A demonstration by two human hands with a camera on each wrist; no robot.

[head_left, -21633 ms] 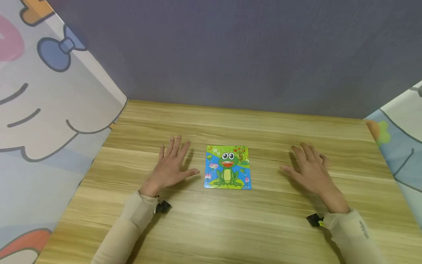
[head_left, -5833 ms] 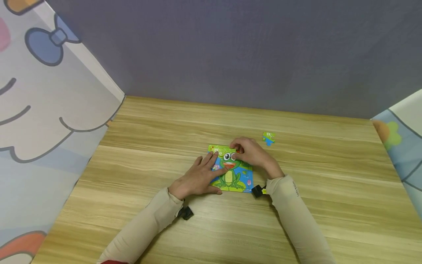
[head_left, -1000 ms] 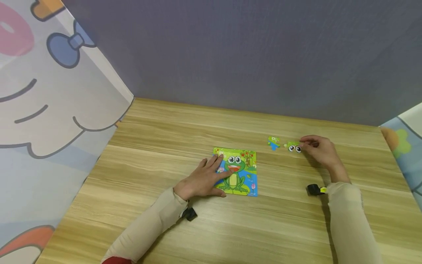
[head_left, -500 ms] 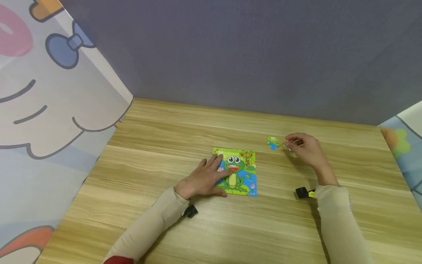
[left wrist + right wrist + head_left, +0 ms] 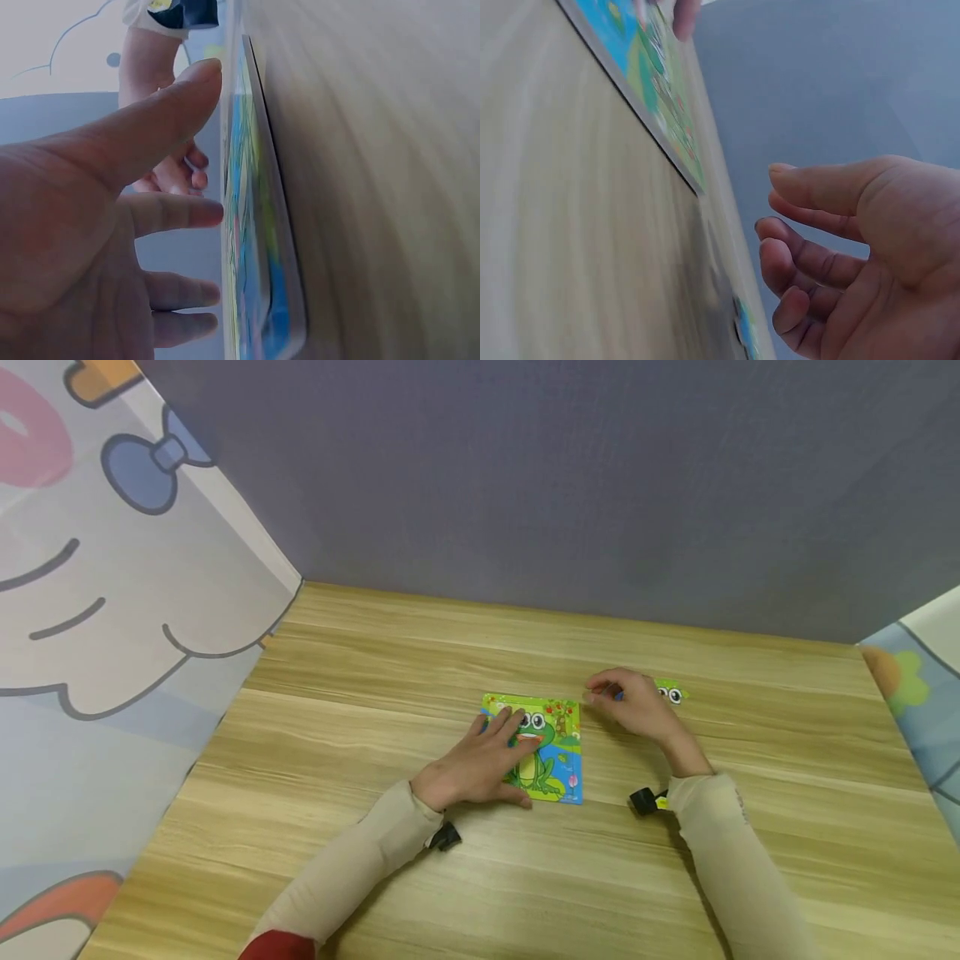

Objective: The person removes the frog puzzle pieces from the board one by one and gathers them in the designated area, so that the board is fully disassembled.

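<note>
The square frog jigsaw puzzle [image 5: 572, 768] lies flat on the wooden table. My left hand [image 5: 483, 764] is spread over its left half, fingers straight, covering part of the frog; in the left wrist view its fingertips are right at the puzzle's surface. Just off the puzzle's right edge is my right hand [image 5: 637, 708], fingers loosely bent and nothing between them in the right wrist view. Beneath it a blue-and-green puzzle piece [image 5: 746, 330] lies on the table, mostly hidden in the head view. The piece with the frog's eyes [image 5: 675, 695] rests behind the right hand.
The wooden table [image 5: 540, 893] runs back to a grey partition [image 5: 525, 485]. A cartoon-printed wall [image 5: 112, 585] borders it on the left, and another printed panel [image 5: 900, 693] stands on the right.
My right hand has let go of the eyes piece, left it on the table, and moved left over the other loose piece toward the puzzle. The left hand has shifted slightly right.
</note>
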